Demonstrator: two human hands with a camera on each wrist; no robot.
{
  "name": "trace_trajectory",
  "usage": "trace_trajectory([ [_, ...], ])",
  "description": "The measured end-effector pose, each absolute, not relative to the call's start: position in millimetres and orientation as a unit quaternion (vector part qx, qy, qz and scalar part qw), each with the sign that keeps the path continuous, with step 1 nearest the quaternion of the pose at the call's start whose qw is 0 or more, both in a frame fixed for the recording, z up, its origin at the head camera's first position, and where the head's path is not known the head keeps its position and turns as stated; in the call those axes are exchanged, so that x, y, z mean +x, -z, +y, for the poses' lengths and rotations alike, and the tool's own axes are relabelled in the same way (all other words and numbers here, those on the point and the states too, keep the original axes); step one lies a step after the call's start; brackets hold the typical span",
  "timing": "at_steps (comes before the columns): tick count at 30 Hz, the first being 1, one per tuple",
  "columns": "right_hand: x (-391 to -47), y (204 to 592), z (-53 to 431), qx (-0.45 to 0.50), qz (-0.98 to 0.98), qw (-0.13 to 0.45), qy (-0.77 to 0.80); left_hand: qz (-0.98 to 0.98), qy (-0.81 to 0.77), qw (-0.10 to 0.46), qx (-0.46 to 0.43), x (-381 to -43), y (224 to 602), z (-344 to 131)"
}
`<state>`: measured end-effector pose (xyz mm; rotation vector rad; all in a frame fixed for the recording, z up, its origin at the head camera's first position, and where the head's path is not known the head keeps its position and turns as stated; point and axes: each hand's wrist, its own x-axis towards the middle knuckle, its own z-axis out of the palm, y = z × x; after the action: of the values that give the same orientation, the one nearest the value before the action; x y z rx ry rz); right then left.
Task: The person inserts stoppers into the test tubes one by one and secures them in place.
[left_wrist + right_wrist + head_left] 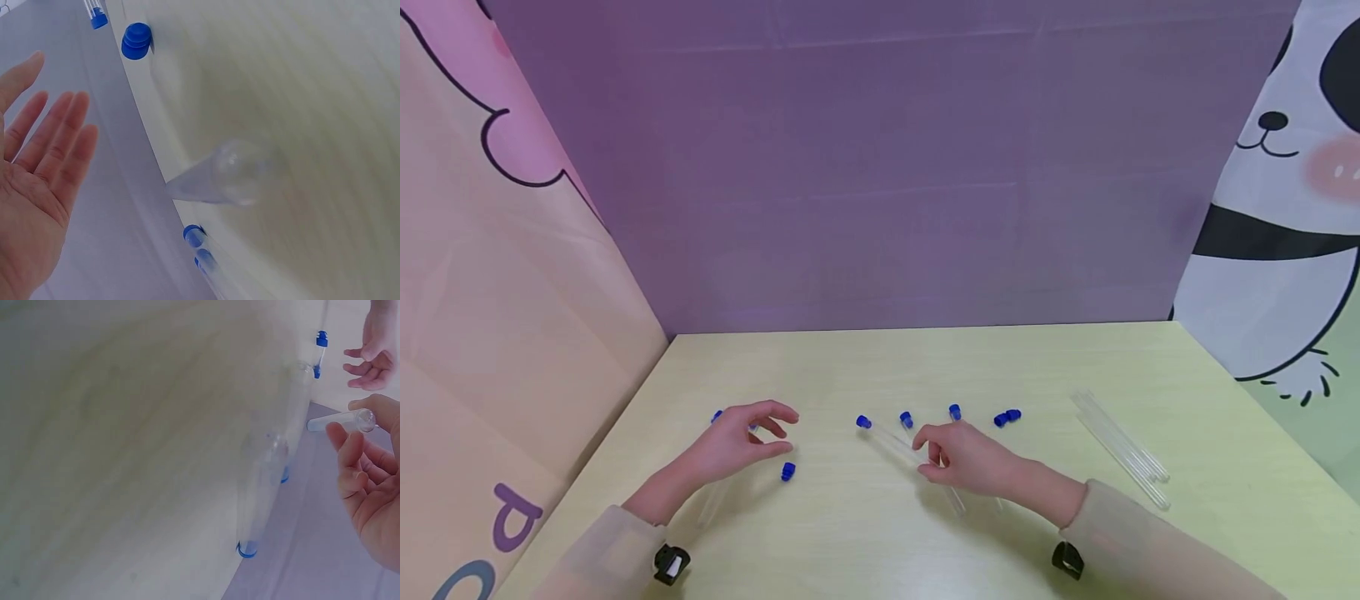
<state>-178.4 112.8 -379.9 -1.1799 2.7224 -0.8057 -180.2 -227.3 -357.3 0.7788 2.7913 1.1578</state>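
Note:
My right hand (pixel 966 458) pinches a clear test tube (pixel 342 420) between thumb and fingers, held tilted over the table. In the head view its far end lines up with a blue cap (pixel 864 422). Two capped tubes lie below this hand, one with its blue cap (pixel 906 419) toward the back, another with a cap (pixel 954 412) further right. My left hand (pixel 737 442) hovers with loosely extended fingers and holds nothing. Beneath it lie clear tubes (pixel 711 504) with blue caps (pixel 195 234). A loose blue cap (pixel 787 472) rests to its right.
Two more loose blue caps (pixel 1007 417) sit together beyond my right hand. Several uncapped clear tubes (pixel 1123 450) lie side by side at the right of the pale wooden table (pixel 850 542). A purple backdrop (pixel 910 167) rises from the table's rear edge.

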Motion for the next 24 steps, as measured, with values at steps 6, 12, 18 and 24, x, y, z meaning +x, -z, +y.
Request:
trace_trajectory([
  [6,-178.8,383.5,108.3,-0.375,0.889,0.053,0.259,0.895,-0.367,0.019,0.252,-182.9,362.4,-230.6],
  [12,-179.8,386.2,104.5,-0.358,0.899,0.058,0.244,0.895,-0.364,0.019,0.257,-185.6,366.3,-234.7],
  [18,-181.6,391.4,99.0,-0.33,0.914,0.086,0.219,0.898,-0.36,0.024,0.253,-184.1,365.1,-234.6],
  [24,-181.4,392.7,94.7,-0.318,0.92,0.096,0.206,0.896,-0.362,0.025,0.254,-182.6,367.4,-237.2],
])
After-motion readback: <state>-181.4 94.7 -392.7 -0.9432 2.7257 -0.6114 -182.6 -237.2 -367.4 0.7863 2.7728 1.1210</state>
